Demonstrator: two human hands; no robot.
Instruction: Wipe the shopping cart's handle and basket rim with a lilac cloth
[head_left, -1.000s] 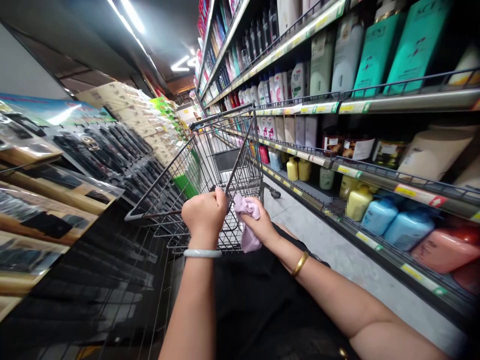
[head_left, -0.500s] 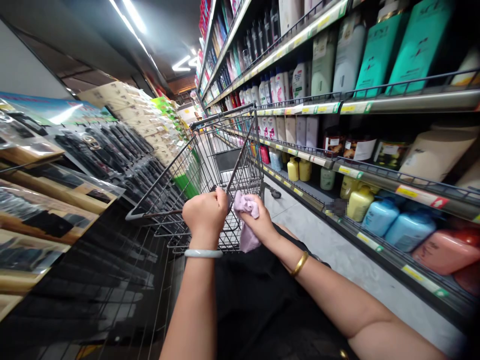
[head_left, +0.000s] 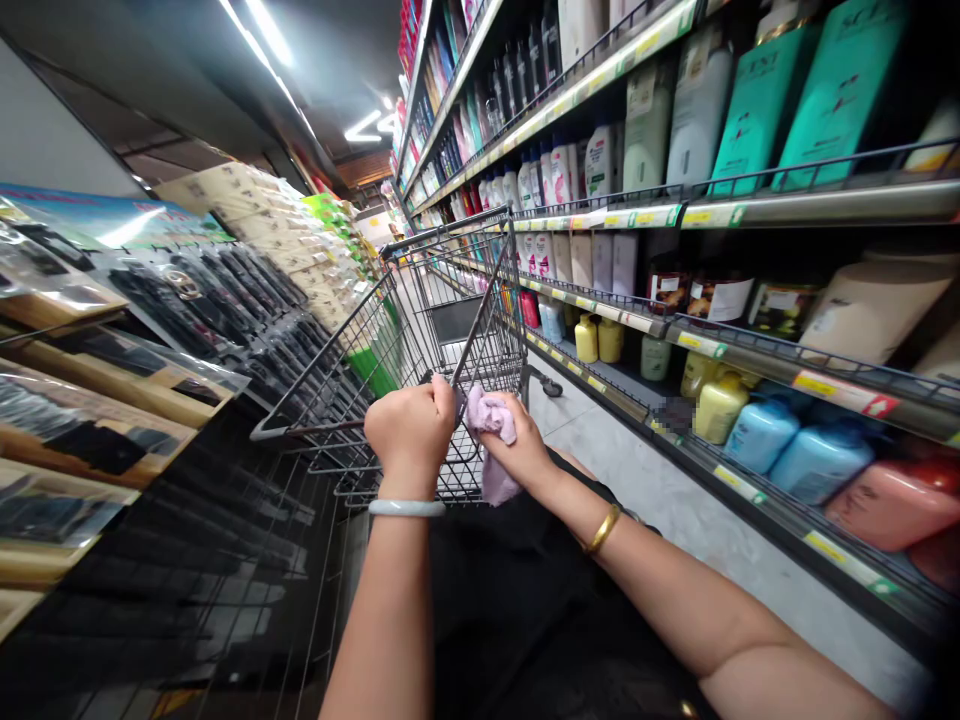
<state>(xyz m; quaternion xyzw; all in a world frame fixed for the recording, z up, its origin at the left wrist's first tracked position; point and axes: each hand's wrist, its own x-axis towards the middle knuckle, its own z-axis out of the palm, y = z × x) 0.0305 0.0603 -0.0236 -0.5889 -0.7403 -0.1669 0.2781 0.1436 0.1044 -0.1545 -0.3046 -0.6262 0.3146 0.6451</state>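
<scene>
Head view has the lilac cloth (head_left: 491, 415) bunched in the closed right hand (head_left: 525, 455), just beside the left hand (head_left: 411, 430), a fist gripping the dark rim (head_left: 481, 312) of the shopping cart (head_left: 454, 322); shelves (head_left: 810, 210) of bottles (head_left: 761, 435) stand to the right. The step in hand appears to be wiping that rim, though cloth-to-metal contact is unclear. Next calls for a steady left grip and cloth pressed along the metal.
</scene>
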